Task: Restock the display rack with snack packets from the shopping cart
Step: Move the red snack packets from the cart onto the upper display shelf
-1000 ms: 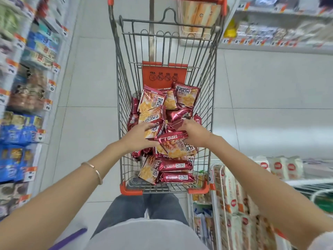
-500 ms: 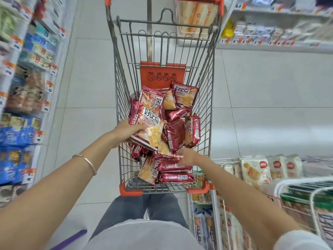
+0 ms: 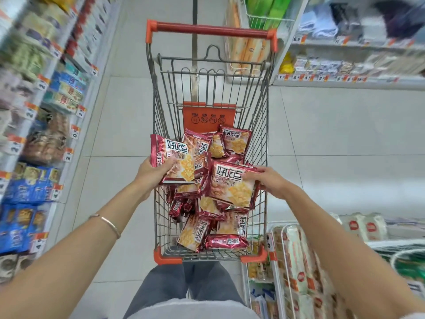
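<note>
Your left hand [image 3: 150,172] grips one red cracker packet [image 3: 172,155] and your right hand [image 3: 272,183] grips a second packet [image 3: 232,184], both held over the pile in the shopping cart [image 3: 266,134]; the wire display rack [image 3: 284,224] lies low to your right, nearer the right hand.

A single wide-angle camera, worn on the person's head, is looking forward and steeply down a shop aisle, framing the silver wire shopping cart with orange corners [image 3: 262,134] close below at centre, the left forearm [image 3: 92,226] and right forearm [image 3: 333,238] entering from the bottom corners, stocked shelves [image 3: 34,111] curving away at the edges.
</note>
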{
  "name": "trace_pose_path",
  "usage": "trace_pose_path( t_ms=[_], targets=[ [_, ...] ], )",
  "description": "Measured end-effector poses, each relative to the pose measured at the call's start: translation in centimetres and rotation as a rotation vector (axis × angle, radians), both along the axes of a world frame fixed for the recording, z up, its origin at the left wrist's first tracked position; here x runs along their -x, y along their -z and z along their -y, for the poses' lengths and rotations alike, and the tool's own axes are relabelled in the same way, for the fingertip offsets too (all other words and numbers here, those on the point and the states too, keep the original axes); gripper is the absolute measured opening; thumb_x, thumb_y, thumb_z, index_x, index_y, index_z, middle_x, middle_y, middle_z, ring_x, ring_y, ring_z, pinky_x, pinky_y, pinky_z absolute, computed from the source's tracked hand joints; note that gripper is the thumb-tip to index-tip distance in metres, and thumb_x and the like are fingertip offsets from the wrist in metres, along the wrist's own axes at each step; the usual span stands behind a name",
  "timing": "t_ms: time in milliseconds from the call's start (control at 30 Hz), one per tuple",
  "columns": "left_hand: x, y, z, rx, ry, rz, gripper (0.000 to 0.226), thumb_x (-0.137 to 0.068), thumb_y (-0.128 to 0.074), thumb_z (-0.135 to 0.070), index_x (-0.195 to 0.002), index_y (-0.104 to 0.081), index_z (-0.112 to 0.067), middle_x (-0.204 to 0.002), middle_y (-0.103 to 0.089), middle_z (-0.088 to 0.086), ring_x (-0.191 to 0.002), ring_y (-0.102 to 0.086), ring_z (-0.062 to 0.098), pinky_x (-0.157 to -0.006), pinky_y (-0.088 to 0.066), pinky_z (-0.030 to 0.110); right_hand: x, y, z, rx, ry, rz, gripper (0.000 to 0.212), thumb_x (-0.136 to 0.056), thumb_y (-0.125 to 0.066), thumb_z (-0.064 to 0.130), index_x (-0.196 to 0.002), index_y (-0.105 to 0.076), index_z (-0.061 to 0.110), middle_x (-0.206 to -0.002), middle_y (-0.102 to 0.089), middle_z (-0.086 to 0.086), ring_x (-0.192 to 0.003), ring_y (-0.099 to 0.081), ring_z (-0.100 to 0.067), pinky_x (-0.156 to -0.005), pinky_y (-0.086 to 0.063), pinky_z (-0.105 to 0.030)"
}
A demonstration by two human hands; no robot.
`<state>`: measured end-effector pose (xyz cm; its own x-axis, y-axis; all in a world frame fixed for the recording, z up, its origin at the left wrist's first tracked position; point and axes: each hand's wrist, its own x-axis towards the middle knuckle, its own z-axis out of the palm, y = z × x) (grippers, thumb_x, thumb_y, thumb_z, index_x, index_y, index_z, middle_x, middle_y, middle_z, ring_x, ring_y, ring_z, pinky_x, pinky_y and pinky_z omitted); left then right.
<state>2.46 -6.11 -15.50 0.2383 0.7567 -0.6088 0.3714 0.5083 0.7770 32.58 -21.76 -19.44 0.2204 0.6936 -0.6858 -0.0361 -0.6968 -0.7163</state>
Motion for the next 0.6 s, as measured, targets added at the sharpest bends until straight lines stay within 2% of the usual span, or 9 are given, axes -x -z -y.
trace_pose_path(
  t_ms=[100, 167, 233, 333, 400, 433, 500, 567, 600],
  targets=[
    [-0.7, -1.3, 0.3, -0.017, 0.019, -0.01, 0.064, -0.078, -0.076, -0.052, -0.129, -0.051, -0.021, -0.115, -0.07, 0.007, -0.092, -0.072, 0.02, -0.08, -0.06, 0.039, -0.8, -2.8, -0.6, -0.084, 0.113, -0.156, 0.071, -0.062, -0.089, 0.04, -0.118, -0.065, 0.003, -0.116, -0.071, -0.016, -0.107, -0.067, -0.036, -0.101, -0.049, -0.049],
    [-1.8, -2.5, 0.5, 0.053, 0.065, -0.019, 0.094, -0.07, -0.076, -0.063, -0.146, -0.036, -0.024, -0.119, -0.069, 0.013, -0.098, -0.072, 0.026, -0.082, -0.06, 0.043, -0.3, -4.5, -1.1, -0.151, 0.194, -0.279, 0.054, -0.076, -0.078, 0.038, -0.119, -0.063, 0.01, -0.116, -0.072, -0.013, -0.104, -0.07, -0.03, -0.098, -0.052, -0.046],
    [-3.2, -4.2, 1.1, 0.134, 0.132, 0.029, 0.096, -0.079, -0.067, -0.061, -0.154, -0.022, -0.021, -0.105, -0.074, 0.016, -0.092, -0.074, 0.027, -0.081, -0.061, 0.043, 0.8, -5.8, -1.9, -0.215, 0.269, -0.379, 0.04, -0.087, -0.065, 0.039, -0.121, -0.062, 0.017, -0.117, -0.072, -0.01, -0.103, -0.07, -0.027, -0.091, -0.053, -0.043],
    [-5.3, -7.0, 1.8, 0.22, 0.283, 0.126, 0.085, -0.086, -0.041, -0.07, -0.143, -0.04, -0.007, -0.101, -0.075, 0.019, -0.095, -0.074, 0.029, -0.09, -0.058, 0.046, 3.4, -8.2, -2.6, -0.271, 0.375, -0.413, 0.037, -0.095, -0.054, 0.046, -0.117, -0.063, 0.017, -0.117, -0.071, -0.013, -0.101, -0.07, -0.03, -0.092, -0.053, -0.047],
    [-6.1, -8.4, 1.6, 0.306, 0.324, 0.188, 0.101, -0.084, -0.015, -0.083, -0.13, -0.054, -0.002, -0.104, -0.073, 0.024, -0.099, -0.071, 0.034, -0.092, -0.055, 0.046, 4.6, -9.3, -3.1, -0.252, 0.385, -0.367, 0.043, -0.095, -0.054, 0.051, -0.116, -0.061, 0.014, -0.108, -0.074, -0.013, -0.094, -0.072, -0.031, -0.089, -0.056, -0.046],
    [-6.3, -9.5, 1.5, 0.33, 0.375, 0.19, 0.108, -0.079, -0.008, -0.088, -0.123, -0.059, -0.002, -0.105, -0.072, 0.025, -0.1, -0.07, 0.034, -0.09, -0.054, 0.045, 5.1, -10.0, -3.2, -0.232, 0.391, -0.338, 0.045, -0.094, -0.055, 0.052, -0.114, -0.061, 0.012, -0.101, -0.075, -0.012, -0.087, -0.073, -0.03, -0.083, -0.059, -0.044],
    [-6.8, -12.1, 1.2, 0.31, 0.547, 0.146, 0.104, -0.077, -0.02, -0.09, -0.118, -0.061, -0.003, -0.107, -0.073, 0.024, -0.103, -0.069, 0.033, -0.09, -0.053, 0.043, 5.9, -12.0, -3.1, -0.222, 0.424, -0.259, 0.058, -0.09, -0.06, 0.056, -0.118, -0.061, 0.004, -0.097, -0.076, -0.013, -0.08, -0.074, -0.029, -0.069, -0.061, -0.04],
    [-7.4, -14.6, 0.8, 0.171, 0.717, 0.069, 0.088, -0.076, -0.052, -0.078, -0.122, -0.059, -0.004, -0.106, -0.075, 0.017, -0.104, -0.07, 0.03, -0.095, -0.054, 0.044, 6.3, -14.4, -2.9, -0.234, 0.437, -0.189, 0.073, -0.085, -0.061, 0.063, -0.125, -0.059, 0.002, -0.102, -0.075, -0.014, -0.084, -0.074, -0.029, -0.068, -0.06, -0.038],
    [-7.7, -15.8, 0.6, 0.103, 0.779, 0.045, 0.08, -0.075, -0.063, -0.07, -0.122, -0.06, -0.005, -0.104, -0.076, 0.012, -0.1, -0.071, 0.028, -0.096, -0.055, 0.044, 6.6, -15.9, -2.6, -0.251, 0.457, -0.17, 0.072, -0.086, -0.058, 0.065, -0.121, -0.062, 0.003, -0.099, -0.076, -0.012, -0.082, -0.074, -0.027, -0.068, -0.06, -0.036]
  ],
)
